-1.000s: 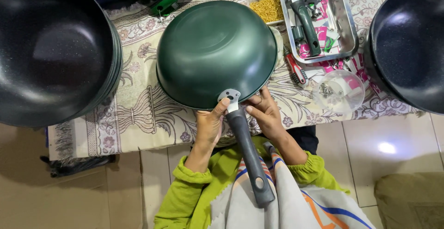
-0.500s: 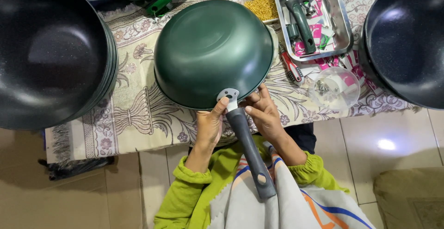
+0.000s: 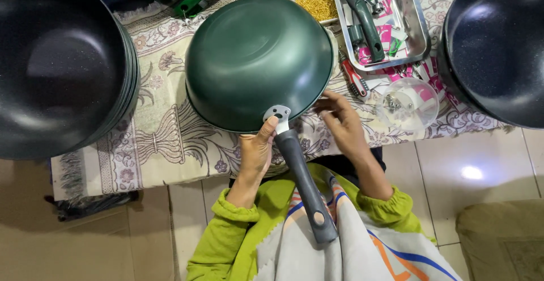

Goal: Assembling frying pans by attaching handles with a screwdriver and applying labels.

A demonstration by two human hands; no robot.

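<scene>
Your left hand (image 3: 256, 151) gripped the long dark plastic handle (image 3: 303, 187) already seated on the upturned green metal wok (image 3: 258, 60) on the patterned cloth (image 3: 153, 139), while your right hand (image 3: 340, 119), half-open and empty, hovered beside its unfastened bracket.

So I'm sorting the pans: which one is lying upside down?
The green pan in the middle, its handle beside the left hand. It shows its domed underside; the black pans at left and right sit open side up.

A small cookware assembly workshop: stacked black pans (image 3: 56, 65) at left, a steel tray of tools (image 3: 419, 37) upper right, brass screws (image 3: 318, 3) top centre.
</scene>
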